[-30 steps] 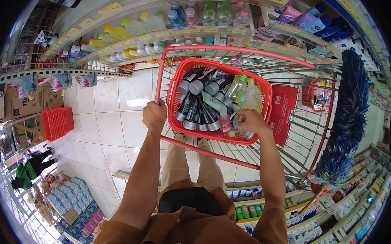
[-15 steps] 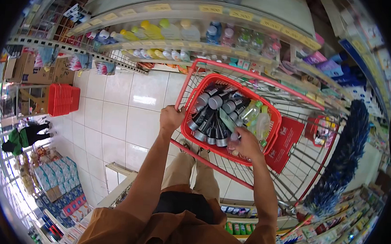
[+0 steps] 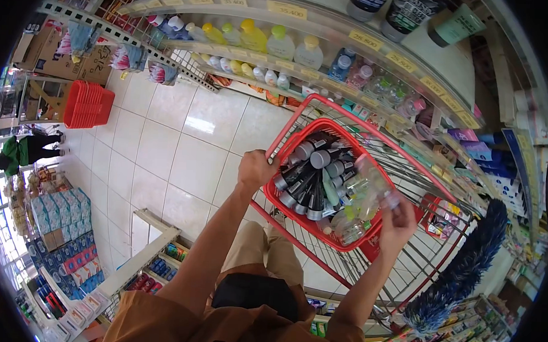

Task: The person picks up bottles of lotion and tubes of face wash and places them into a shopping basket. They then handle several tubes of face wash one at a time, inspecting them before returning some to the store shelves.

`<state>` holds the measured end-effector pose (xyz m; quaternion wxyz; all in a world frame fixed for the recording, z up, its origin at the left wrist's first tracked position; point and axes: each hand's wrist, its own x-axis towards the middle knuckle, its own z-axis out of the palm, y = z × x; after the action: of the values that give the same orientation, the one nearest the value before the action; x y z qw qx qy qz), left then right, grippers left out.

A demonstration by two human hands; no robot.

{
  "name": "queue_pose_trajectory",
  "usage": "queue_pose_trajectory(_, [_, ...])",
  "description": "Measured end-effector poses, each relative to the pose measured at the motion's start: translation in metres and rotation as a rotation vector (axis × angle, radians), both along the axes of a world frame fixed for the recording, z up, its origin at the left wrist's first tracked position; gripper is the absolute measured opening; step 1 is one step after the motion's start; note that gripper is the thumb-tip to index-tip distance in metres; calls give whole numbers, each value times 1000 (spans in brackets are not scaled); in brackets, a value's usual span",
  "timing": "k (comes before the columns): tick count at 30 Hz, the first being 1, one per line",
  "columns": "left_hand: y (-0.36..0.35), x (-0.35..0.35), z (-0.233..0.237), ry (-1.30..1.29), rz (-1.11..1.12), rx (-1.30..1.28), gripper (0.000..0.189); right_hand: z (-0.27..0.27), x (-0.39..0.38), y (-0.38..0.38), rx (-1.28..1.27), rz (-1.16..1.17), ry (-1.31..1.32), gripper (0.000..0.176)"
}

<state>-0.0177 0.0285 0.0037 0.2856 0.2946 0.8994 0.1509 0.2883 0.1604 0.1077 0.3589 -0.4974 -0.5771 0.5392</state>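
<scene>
My left hand [image 3: 257, 170] is closed round the red handle bar [image 3: 293, 123] of a shopping cart. A red plastic basket [image 3: 378, 240] sits inside the cart. Several black tubes with silver caps [image 3: 315, 200] fan out in it, with a pale green tube [image 3: 330, 190] among them. Clear bottles [image 3: 348, 228] lie at the basket's right side. Over that side, my right hand [image 3: 398, 224] has its fingers closed on a clear bottle [image 3: 371, 187], which is tilted and smeared by motion.
Ahead is a shelf with price tags [image 3: 287, 11], rows of bottles [image 3: 253, 37] and upright tubes [image 3: 457, 26]. A blue duster [image 3: 459, 271] stands at the cart's far right. Stacked red baskets [image 3: 88, 105] and a person in green [image 3: 18, 150] are at left, beyond the tiled floor [image 3: 170, 160].
My right hand has let go of the pale green tube, now among the black tubes, and moved right to a clear bottle. My left hand stays on the handle. The view has shifted.
</scene>
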Motion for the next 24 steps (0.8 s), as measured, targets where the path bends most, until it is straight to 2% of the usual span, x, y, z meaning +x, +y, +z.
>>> queue_pose_trajectory(3, [-2, 0, -3, -21, 10, 6, 43, -7, -54, 19, 304, -125, -18, 41])
queue_pose_trajectory(5, [-1, 1, -2, -38, 16, 11, 43, -24, -84, 43, 434, -124, 23, 44])
queue_pose_trajectory(8, [-2, 0, 0, -52, 13, 17, 43, -38, -125, 76, 518, -125, 89, 44])
queue_pose_trajectory(11, [-2, 0, -5, -43, 18, 57, 41, -44, -156, 106, 471, -170, 109, 41])
queue_pose_trajectory(17, [-2, 1, -3, -27, 64, 89, 39, -66, -194, 165, 503, -226, -28, 33])
queue_pose_trajectory(21, [-2, 3, -1, -43, 64, 91, 39, -61, -209, 194, 683, -210, -377, 30])
queue_pose_trajectory(24, [1, 0, 3, -108, 68, 14, 43, -86, -206, 222, 847, -98, -416, 32])
